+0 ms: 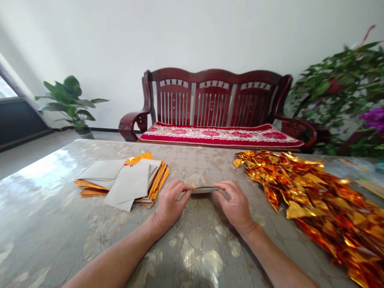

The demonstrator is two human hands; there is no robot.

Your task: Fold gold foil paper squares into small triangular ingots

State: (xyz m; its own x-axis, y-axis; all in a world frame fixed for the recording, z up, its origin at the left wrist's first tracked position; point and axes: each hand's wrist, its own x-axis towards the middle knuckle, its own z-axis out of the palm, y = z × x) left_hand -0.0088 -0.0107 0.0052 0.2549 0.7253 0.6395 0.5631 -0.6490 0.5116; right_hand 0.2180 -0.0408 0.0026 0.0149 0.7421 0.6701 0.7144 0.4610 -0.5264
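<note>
Between my two hands a small grey-backed sheet of foil paper is held up off the table, seen nearly edge-on. My left hand pinches its left end between thumb and fingers. At the other end my right hand pinches it the same way. A stack of grey and orange-gold paper sheets lies just left of my left hand, some sheets fanned out. To the right of my right hand spreads a big heap of folded shiny gold-orange foil pieces.
The table has a glossy, flower-patterned cover. Beyond its far edge stands a dark red wooden bench with a red floral cushion. Potted plants flank it. Clear plastic lies at the right, behind the foil heap.
</note>
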